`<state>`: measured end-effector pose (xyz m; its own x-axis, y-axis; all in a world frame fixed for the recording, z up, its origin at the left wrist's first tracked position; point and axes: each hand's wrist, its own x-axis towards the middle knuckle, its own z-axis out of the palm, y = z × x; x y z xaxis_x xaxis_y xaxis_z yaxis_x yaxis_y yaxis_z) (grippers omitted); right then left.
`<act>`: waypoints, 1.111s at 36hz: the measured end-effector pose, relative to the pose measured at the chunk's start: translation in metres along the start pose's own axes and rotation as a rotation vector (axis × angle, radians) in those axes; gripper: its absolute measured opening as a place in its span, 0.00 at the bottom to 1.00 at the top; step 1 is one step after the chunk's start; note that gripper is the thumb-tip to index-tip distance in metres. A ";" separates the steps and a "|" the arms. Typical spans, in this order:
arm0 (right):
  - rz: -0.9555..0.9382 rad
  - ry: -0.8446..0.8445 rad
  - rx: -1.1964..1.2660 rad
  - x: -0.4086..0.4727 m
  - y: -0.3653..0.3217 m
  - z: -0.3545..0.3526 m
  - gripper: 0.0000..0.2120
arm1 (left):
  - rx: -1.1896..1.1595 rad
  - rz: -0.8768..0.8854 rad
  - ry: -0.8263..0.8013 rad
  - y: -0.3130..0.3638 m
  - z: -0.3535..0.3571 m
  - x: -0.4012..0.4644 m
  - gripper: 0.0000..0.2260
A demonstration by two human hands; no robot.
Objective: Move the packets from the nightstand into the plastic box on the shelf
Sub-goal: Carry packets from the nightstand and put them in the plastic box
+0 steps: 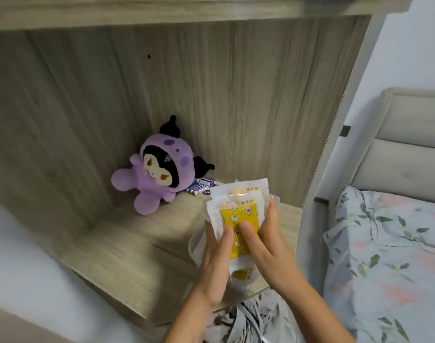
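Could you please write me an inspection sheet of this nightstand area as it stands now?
Surface: wood-grain nightstand, set in a matching niche.
Job's things: stack of yellow-and-white packets held above the nightstand; a clear plastic edge shows beneath them, whether it is the box cannot be told.
Clutter: purple plush toy in the back corner; loose batteries beside it.
Hands: left hand and right hand both grip the packets, thumbs on top.
Cables: nothing seen.
Surroundings: bed with floral bedding and padded headboard to the right.
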<state>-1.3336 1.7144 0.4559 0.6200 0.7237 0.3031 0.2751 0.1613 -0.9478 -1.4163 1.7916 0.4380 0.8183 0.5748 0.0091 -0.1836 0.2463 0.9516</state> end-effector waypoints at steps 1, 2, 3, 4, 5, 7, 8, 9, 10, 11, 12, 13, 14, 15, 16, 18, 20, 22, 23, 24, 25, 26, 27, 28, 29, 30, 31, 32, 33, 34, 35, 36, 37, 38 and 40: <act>-0.016 -0.017 -0.023 0.003 0.001 0.001 0.23 | 0.090 0.041 0.061 0.002 -0.005 0.005 0.29; -0.027 -0.026 -0.047 0.006 0.002 0.001 0.22 | 0.181 0.070 0.118 0.005 -0.010 0.009 0.23; -0.026 -0.025 -0.067 0.008 0.005 0.001 0.20 | 0.261 0.084 0.132 0.008 -0.017 0.013 0.18; -0.019 -0.023 -0.078 0.010 0.007 0.002 0.20 | 0.321 0.084 0.128 0.009 -0.023 0.017 0.16; -0.012 -0.027 -0.074 0.012 0.011 0.003 0.20 | 0.361 0.087 0.126 0.009 -0.029 0.020 0.16; -0.008 -0.035 -0.066 0.014 0.019 0.006 0.20 | 0.351 0.112 0.139 0.007 -0.035 0.023 0.15; -0.012 -0.032 -0.070 0.015 0.022 0.008 0.19 | 0.321 0.121 0.145 0.006 -0.037 0.023 0.14; -0.017 -0.027 -0.074 0.016 0.023 0.009 0.19 | 0.284 0.126 0.143 0.005 -0.036 0.024 0.16; -0.022 -0.015 -0.078 0.017 0.025 0.011 0.19 | 0.239 0.131 0.129 0.006 -0.033 0.024 0.18; -0.027 -0.004 -0.084 0.019 0.026 0.013 0.18 | 0.191 0.134 0.111 0.008 -0.031 0.024 0.20; -0.034 0.009 -0.098 0.021 0.027 0.014 0.17 | 0.143 0.136 0.099 0.009 -0.030 0.026 0.21; -0.043 0.018 -0.121 0.024 0.027 0.015 0.16 | 0.105 0.137 0.094 0.010 -0.029 0.028 0.22; -0.053 0.019 -0.154 0.026 0.027 0.015 0.16 | 0.071 0.131 0.099 0.011 -0.029 0.030 0.22; -0.057 0.008 -0.185 0.028 0.028 0.015 0.17 | 0.046 0.113 0.106 0.012 -0.029 0.033 0.24; -0.058 -0.013 -0.230 0.030 0.030 0.013 0.17 | 0.029 0.088 0.105 0.011 -0.031 0.035 0.25; -0.072 -0.047 -0.406 0.032 0.036 0.009 0.24 | 0.080 0.041 0.093 0.009 -0.034 0.039 0.22; -0.099 -0.057 -0.577 0.032 0.042 0.003 0.35 | 0.195 0.009 0.042 0.006 -0.036 0.041 0.17; -0.110 -0.046 -0.640 0.032 0.045 -0.002 0.43 | 0.259 0.001 0.006 0.002 -0.037 0.042 0.19; -0.102 -0.046 -0.652 0.032 0.045 -0.003 0.45 | 0.262 0.005 0.013 0.001 -0.036 0.042 0.21; -0.078 -0.056 -0.648 0.032 0.046 -0.003 0.46 | 0.256 0.002 0.029 0.001 -0.034 0.042 0.22; -0.057 -0.071 -0.612 0.033 0.046 -0.003 0.44 | 0.260 0.005 0.046 0.002 -0.030 0.041 0.24; -0.048 -0.083 -0.552 0.033 0.048 -0.003 0.39 | 0.275 0.020 0.067 0.003 -0.025 0.041 0.25; -0.056 -0.087 -0.504 0.034 0.048 -0.003 0.32 | 0.282 0.046 0.090 0.004 -0.020 0.040 0.24; -0.079 -0.078 -0.482 0.034 0.049 -0.003 0.27 | 0.266 0.065 0.115 0.004 -0.016 0.038 0.20; -0.099 -0.069 -0.486 0.035 0.049 -0.004 0.25 | 0.254 0.073 0.125 0.006 -0.011 0.037 0.16; -0.117 -0.069 -0.492 0.034 0.049 -0.005 0.24 | 0.251 0.066 0.130 0.007 -0.006 0.035 0.14; -0.119 -0.078 -0.507 0.033 0.048 -0.006 0.23 | 0.242 0.059 0.134 0.006 -0.004 0.034 0.13; -0.120 -0.084 -0.525 0.032 0.049 -0.007 0.24 | 0.240 0.051 0.147 0.006 -0.002 0.035 0.13; -0.118 -0.089 -0.548 0.032 0.048 -0.008 0.25 | 0.241 0.051 0.156 0.008 -0.002 0.034 0.12; -0.132 -0.096 -0.550 0.032 0.048 -0.008 0.26 | 0.253 0.052 0.168 0.008 -0.003 0.036 0.11; -0.147 -0.105 -0.528 0.032 0.048 -0.008 0.26 | 0.269 0.051 0.180 0.007 -0.004 0.037 0.10; -0.160 -0.118 -0.489 0.032 0.048 -0.009 0.26 | 0.289 0.051 0.192 0.007 -0.005 0.038 0.10; -0.172 -0.126 -0.459 0.033 0.047 -0.009 0.26 | 0.301 0.058 0.200 0.009 -0.005 0.037 0.10; -0.187 -0.135 -0.442 0.032 0.047 -0.008 0.27 | 0.309 0.063 0.203 0.009 -0.005 0.035 0.10; -0.201 -0.151 -0.463 0.032 0.048 -0.008 0.30 | 0.295 0.061 0.211 0.010 -0.002 0.034 0.09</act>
<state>-1.2945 1.7402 0.4206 0.4182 0.8031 0.4243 0.6946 0.0183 -0.7192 -1.3911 1.8153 0.4471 0.6749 0.7370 0.0347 -0.0385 -0.0117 0.9992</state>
